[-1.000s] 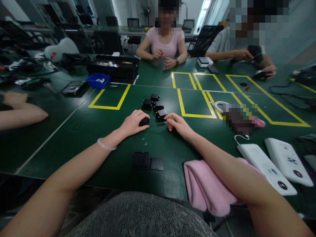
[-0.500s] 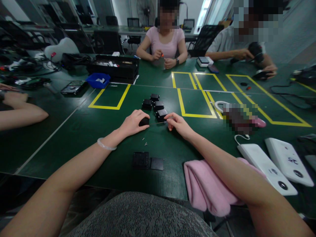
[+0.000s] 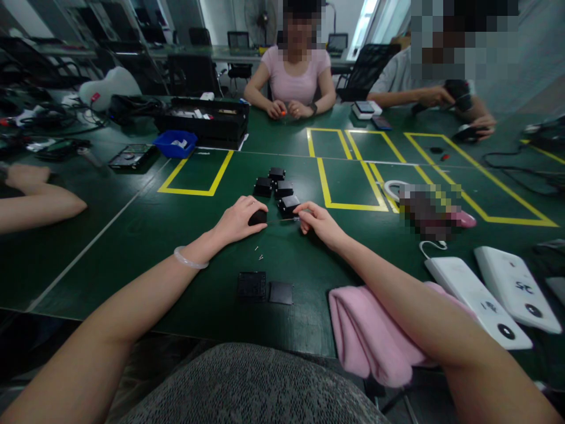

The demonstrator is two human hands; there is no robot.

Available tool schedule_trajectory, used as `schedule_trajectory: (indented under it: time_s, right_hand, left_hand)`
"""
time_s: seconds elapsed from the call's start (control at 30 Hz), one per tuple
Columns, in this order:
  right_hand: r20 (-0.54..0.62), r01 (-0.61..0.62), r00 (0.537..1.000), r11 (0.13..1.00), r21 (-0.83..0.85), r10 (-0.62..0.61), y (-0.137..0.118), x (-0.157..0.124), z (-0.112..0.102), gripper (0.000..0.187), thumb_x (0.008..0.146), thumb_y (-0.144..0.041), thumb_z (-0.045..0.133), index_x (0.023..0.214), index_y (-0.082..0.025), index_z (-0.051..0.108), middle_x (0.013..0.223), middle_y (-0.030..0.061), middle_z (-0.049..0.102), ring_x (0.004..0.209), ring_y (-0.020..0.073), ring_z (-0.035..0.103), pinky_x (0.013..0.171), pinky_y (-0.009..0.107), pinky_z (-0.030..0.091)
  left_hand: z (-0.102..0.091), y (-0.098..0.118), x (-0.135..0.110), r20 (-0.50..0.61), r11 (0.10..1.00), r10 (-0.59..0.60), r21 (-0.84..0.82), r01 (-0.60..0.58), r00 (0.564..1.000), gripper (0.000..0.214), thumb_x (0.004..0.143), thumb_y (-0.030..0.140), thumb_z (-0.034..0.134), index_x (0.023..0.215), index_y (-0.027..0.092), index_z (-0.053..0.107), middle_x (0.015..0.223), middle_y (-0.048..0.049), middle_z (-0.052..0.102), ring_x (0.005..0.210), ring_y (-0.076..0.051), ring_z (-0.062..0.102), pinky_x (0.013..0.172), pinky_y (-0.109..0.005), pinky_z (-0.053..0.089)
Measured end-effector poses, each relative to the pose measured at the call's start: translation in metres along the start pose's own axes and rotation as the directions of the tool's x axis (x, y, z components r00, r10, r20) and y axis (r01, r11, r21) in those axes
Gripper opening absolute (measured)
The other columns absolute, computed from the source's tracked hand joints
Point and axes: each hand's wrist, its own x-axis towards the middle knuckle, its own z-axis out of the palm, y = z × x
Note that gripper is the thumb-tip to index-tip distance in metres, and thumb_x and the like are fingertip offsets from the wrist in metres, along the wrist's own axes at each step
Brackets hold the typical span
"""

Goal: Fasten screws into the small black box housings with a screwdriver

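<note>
My left hand [image 3: 238,219] is closed around a small black box [image 3: 257,217] that rests on the green table [image 3: 132,235]. My right hand [image 3: 318,222] pinches a thin screwdriver [image 3: 286,220] whose tip points left at that box. Just beyond the hands stands a cluster of several more small black boxes [image 3: 277,188]. Tiny screws [image 3: 258,254] lie on the table close to my left wrist. Nearer to me lie two flat black square parts [image 3: 263,288] side by side.
A pink cloth [image 3: 371,341] lies under my right forearm, with two white devices [image 3: 494,297] to its right. Yellow taped rectangles [image 3: 353,171] mark the table. A black crate [image 3: 207,121] and blue bin [image 3: 176,143] stand far left. Two people sit across; another person's arm [image 3: 39,203] rests at left.
My hands have stayed in place. The person in pink across the table has lowered both hands onto the tabletop.
</note>
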Motion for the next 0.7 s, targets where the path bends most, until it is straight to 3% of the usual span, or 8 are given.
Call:
schedule_trajectory:
  time_s: [0.2,0.37,0.47,0.7]
  right_hand:
    - [-0.015,0.004,1.0,0.998,-0.056,-0.005,-0.0025,-0.0014,-0.0004,0.019,0.092,-0.036,0.066,0.1,-0.02,0.059,0.055,-0.0085,0.053,0.051,0.0116,0.052,0.057,0.025,0.039]
    - [0.003,-0.011,1.0,0.999,0.039,0.01,-0.0025,-0.0011,0.0022,0.032,0.094,-0.051,0.066,0.095,-0.02,0.06,0.051,-0.011,0.041,0.048,0.0105,0.045,0.055,0.026,0.04]
    - [0.014,-0.015,1.0,0.999,0.043,0.015,-0.0025,-0.001,0.0021,0.032,0.093,-0.051,0.067,0.094,-0.02,0.06,0.049,-0.0122,0.037,0.046,0.0101,0.043,0.055,0.026,0.04]
    - [-0.018,-0.002,1.0,0.999,-0.051,0.001,-0.0038,-0.002,0.0,0.021,0.091,-0.038,0.066,0.099,-0.02,0.059,0.054,-0.0084,0.054,0.051,0.0117,0.052,0.056,0.026,0.039]
  left_hand:
    - [0.0,-0.0001,0.0003,0.011,1.0,-0.012,0.0,0.012,1.0,0.031,0.091,0.03,0.073,0.119,0.022,0.063,0.117,-0.008,0.066,0.112,-0.029,0.058,0.088,-0.042,0.054]
    - [0.0,-0.0005,0.0002,0.008,1.0,-0.008,0.002,0.008,1.0,0.03,0.092,0.031,0.072,0.119,0.022,0.063,0.118,-0.0083,0.066,0.113,-0.029,0.059,0.088,-0.042,0.055]
    - [-0.0005,0.0,0.0001,0.009,1.0,-0.002,0.002,0.002,1.0,0.03,0.092,0.031,0.071,0.119,0.022,0.063,0.119,-0.0085,0.066,0.113,-0.029,0.059,0.088,-0.043,0.055]
    - [-0.0014,0.0013,0.0001,0.014,1.0,-0.017,-0.012,0.017,1.0,0.029,0.092,0.031,0.071,0.119,0.023,0.063,0.119,-0.008,0.066,0.113,-0.029,0.058,0.088,-0.042,0.055]
